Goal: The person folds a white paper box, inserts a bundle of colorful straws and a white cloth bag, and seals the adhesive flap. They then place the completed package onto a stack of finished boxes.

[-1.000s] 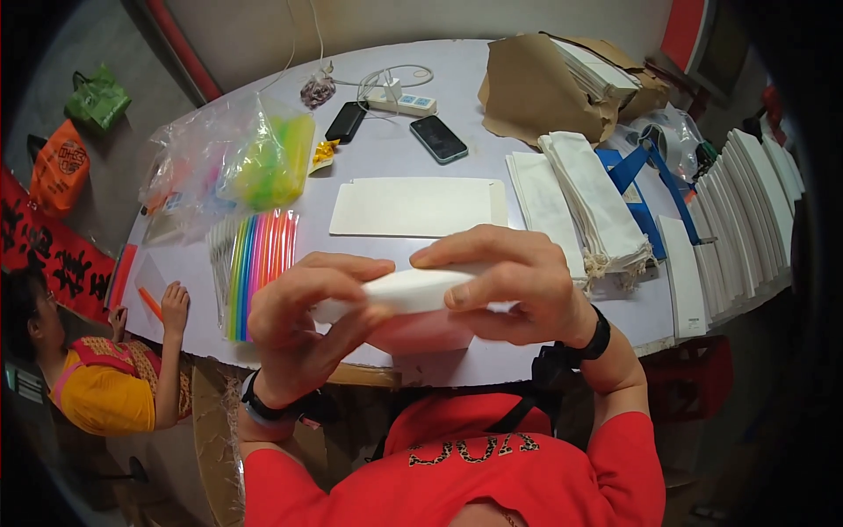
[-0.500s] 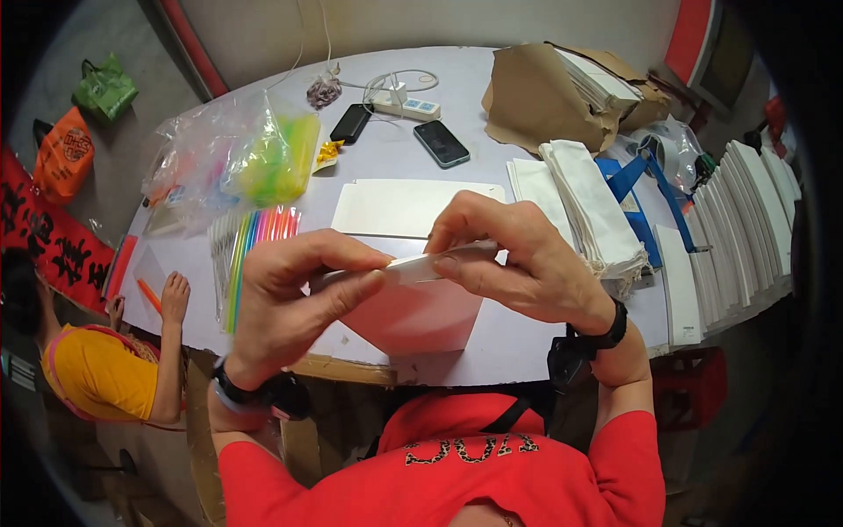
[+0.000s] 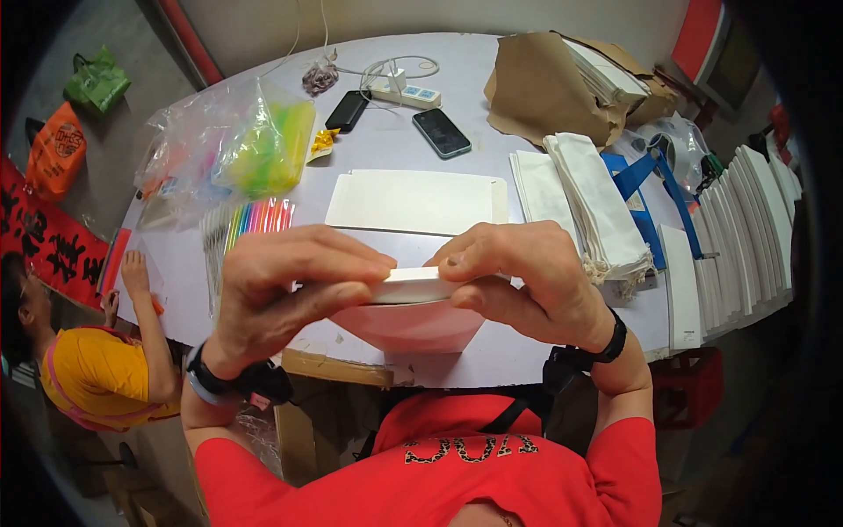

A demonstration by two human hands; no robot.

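A white box (image 3: 408, 329) stands upright at the table's near edge, its narrow top end raised between my hands. My left hand (image 3: 285, 281) pinches the left part of that end between thumb and fingers. On the right part, my right hand (image 3: 527, 277) grips in the same way, its thumb pressed along the near side. Between the fingertips the narrow white top face shows; the ends of the box top are hidden by my hands. Just beyond lies another flat white box (image 3: 417, 202), with small flaps at its ends.
Left of my hands lie coloured pens (image 3: 263, 217) and clear plastic bags (image 3: 219, 145). Phones (image 3: 442, 133) and a power strip (image 3: 413, 94) sit at the back. Folded white cloths (image 3: 588, 202) and a row of white boxes (image 3: 742, 237) are right. A person (image 3: 105, 369) sits left.
Both hands have shifted their grip along the box top, and its narrow white face now shows level and broader. The other person's hand has moved left and farther away on the table.
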